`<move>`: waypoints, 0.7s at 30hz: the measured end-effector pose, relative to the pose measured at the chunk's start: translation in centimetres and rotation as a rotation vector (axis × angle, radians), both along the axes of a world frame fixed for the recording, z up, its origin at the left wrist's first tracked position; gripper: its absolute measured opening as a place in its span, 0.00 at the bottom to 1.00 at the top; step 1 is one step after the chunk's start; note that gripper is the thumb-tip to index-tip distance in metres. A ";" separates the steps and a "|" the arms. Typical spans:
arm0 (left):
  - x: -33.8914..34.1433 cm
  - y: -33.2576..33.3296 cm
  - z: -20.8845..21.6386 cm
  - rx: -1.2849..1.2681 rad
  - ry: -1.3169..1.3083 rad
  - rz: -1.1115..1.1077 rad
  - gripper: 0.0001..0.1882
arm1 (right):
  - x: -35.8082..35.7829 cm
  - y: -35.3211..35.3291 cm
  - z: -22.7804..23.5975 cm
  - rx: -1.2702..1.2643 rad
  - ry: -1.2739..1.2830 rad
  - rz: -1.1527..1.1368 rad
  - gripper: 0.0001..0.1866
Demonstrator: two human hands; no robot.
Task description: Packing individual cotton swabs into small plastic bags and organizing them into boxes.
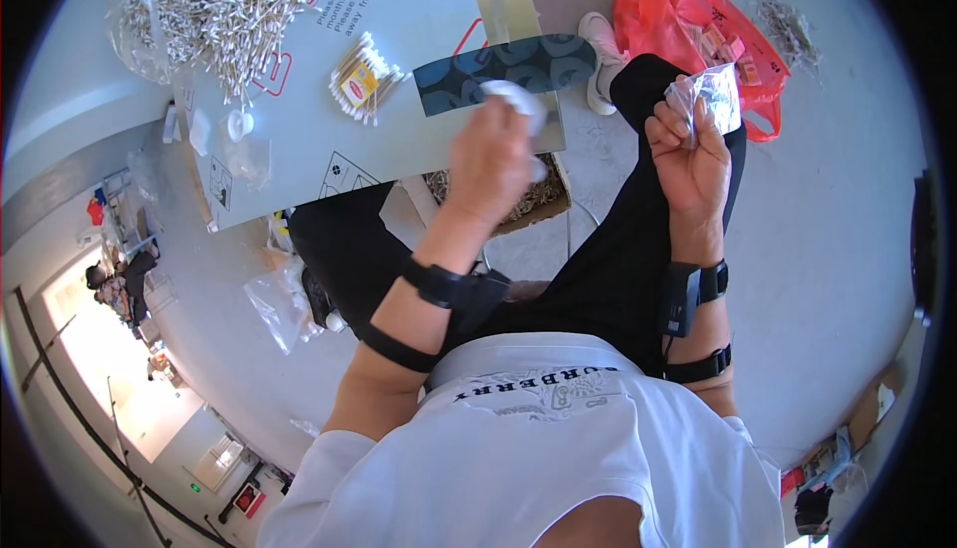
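Note:
My left hand (488, 164) is raised over the near right edge of the board-topped table (299, 139), smeared by motion. Its fingers close around a white, rounded object (516, 100), too blurred to name. Over my right knee, my right hand (691, 154) is closed, pinching a clear, crinkled plastic bag (716, 100); the bag's contents cannot be made out. A small bundle of cotton swabs (371, 88) with a yellow, white and red label lies on the board, left of my left hand. Beside it is a dark blue patterned strip (449, 80).
A large heap of loose cotton swabs (239, 30) covers the table's far left. White tape rolls (239, 127) stand near its left edge. Below the table is a box (538, 204) of swabs. On the floor at right sits a red plastic bag (653, 0) holding pink packets.

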State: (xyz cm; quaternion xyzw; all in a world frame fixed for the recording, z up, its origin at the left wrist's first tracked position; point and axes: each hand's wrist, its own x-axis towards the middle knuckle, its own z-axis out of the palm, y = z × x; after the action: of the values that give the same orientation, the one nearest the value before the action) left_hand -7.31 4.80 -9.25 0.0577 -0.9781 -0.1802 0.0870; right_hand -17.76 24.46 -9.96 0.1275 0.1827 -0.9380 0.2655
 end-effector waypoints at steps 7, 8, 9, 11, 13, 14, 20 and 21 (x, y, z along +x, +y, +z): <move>-0.9 3.0 2.2 0.280 -0.021 0.001 0.09 | 0.0 0.4 -0.8 -0.059 -0.063 -0.008 0.18; -0.6 1.5 2.5 0.225 0.025 0.102 0.07 | 0.0 0.4 -0.6 -0.053 -0.045 -0.002 0.18; -0.3 -0.2 2.3 0.174 -0.008 0.178 0.06 | -0.1 0.4 -0.5 -0.047 -0.027 0.003 0.18; 0.2 -3.2 1.6 0.027 -0.145 0.265 0.09 | -0.1 0.2 -0.4 -0.051 -0.031 0.012 0.18; -0.2 -3.5 0.9 -0.026 -0.082 0.270 0.08 | -0.2 0.1 -0.4 -0.053 -0.034 0.016 0.18; -0.7 -3.4 0.6 -0.026 -0.086 0.267 0.08 | -0.2 0.1 -0.4 -0.053 -0.031 0.020 0.18; -3.5 -4.2 0.0 0.461 -0.151 0.347 0.08 | -0.1 0.2 -0.5 -0.053 -0.063 0.013 0.17; -3.8 -4.3 0.2 0.460 -0.155 0.347 0.08 | -0.1 0.3 -0.5 -0.049 -0.072 0.009 0.17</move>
State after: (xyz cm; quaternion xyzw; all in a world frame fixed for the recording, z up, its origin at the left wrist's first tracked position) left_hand -11.15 0.51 -9.06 0.2556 -0.8908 -0.3747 0.0262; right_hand -17.88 24.71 -10.44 0.1540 0.1507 -0.9358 0.2790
